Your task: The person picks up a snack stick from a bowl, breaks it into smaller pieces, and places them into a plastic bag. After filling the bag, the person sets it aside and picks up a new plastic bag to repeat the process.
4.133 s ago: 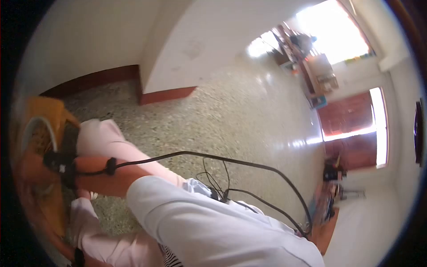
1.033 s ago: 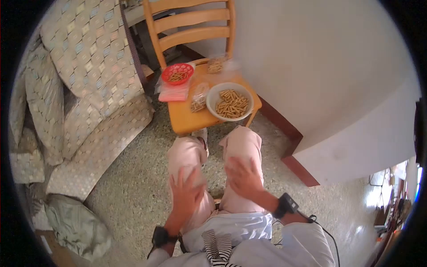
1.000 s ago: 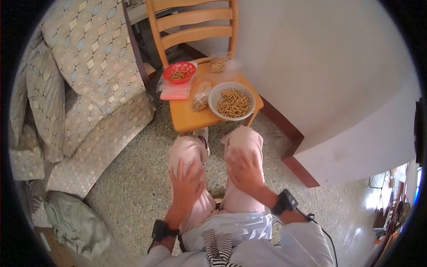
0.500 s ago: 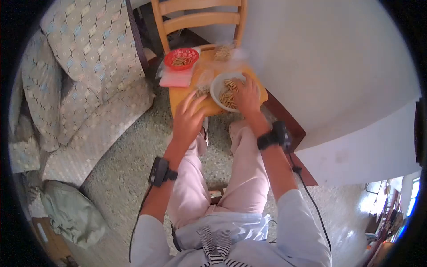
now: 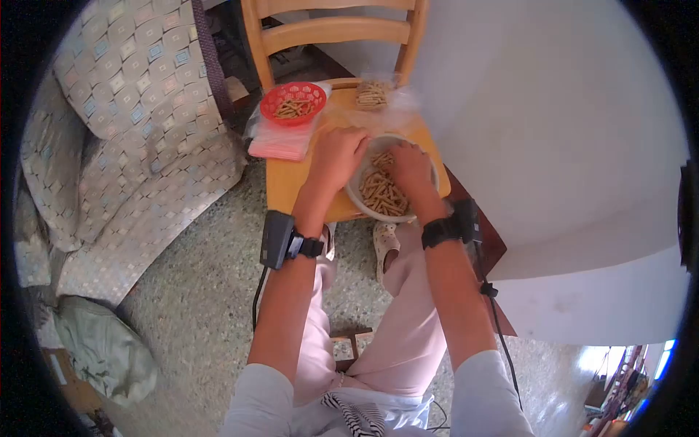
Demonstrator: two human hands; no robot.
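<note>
A white bowl (image 5: 354, 191) of short tan sticks (image 5: 384, 195) stands on the seat of a wooden chair (image 5: 282, 191). Inside its right part is my right hand (image 5: 413, 169), fingers curled down among the sticks; whatever they grip is hidden. My left hand (image 5: 341, 156) is at the bowl's left rim, its fingers bent together and their tips out of sight. Behind it, a red basket (image 5: 271, 109) with more sticks rests on a stack of pink plastic bags (image 5: 278, 143). A clear bag of sticks (image 5: 373, 95) lies near the chair back.
A patterned sofa (image 5: 138, 80) is on the left, with a grey-green cloth bag (image 5: 105, 349) on the floor beside it. A pale curved wall (image 5: 553, 146) rises on the right. Cables hang from the devices on both wrists.
My left hand has moved up and right to the bowl's rim, and its spread fingers have drawn together. My right hand stays in the bowl, fingers more curled. The view has shifted slightly.
</note>
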